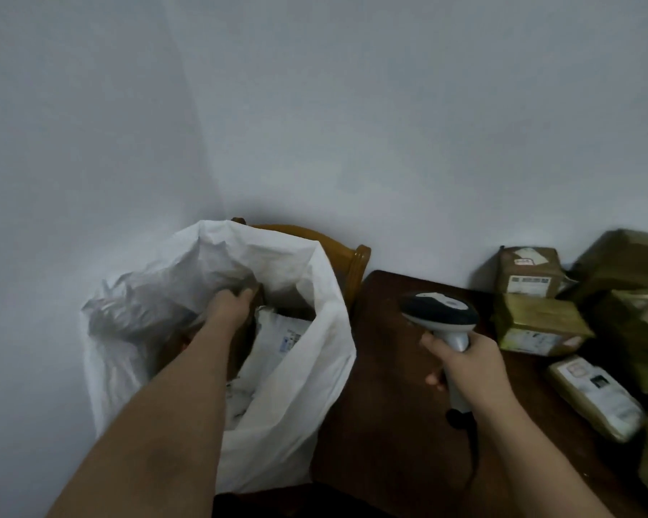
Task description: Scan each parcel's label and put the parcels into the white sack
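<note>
The fingers (244,293) of the left hand (229,306) curl over the top edge of a dark brown cardboard parcel (246,340) and hold it, deep in the mouth of the big white plastic sack (300,375). Much of the parcel is hidden by the arm. The fingers of the right hand (461,362) wrap round the pale grey handle of a black and white scanner gun (440,312).

I think the step now is dropping this parcel into the sack. To do it well, push the parcel low and to 6 o'clock of the hand, then let go slowly, so it lies beside the white mail bag with a printed label (281,336) already in there. Try not to pull the thin sack wall down.

The left arm reaches long and straight toward 12 o'clock into the sack. The right arm is bent, and its hand holds the scanner upright over the dark wooden table (386,405).

At 3 o'clock of the scanner, more taped brown cardboard parcels (539,323) wait on the table. A wooden chair back (352,263) stands behind the sack.
</note>
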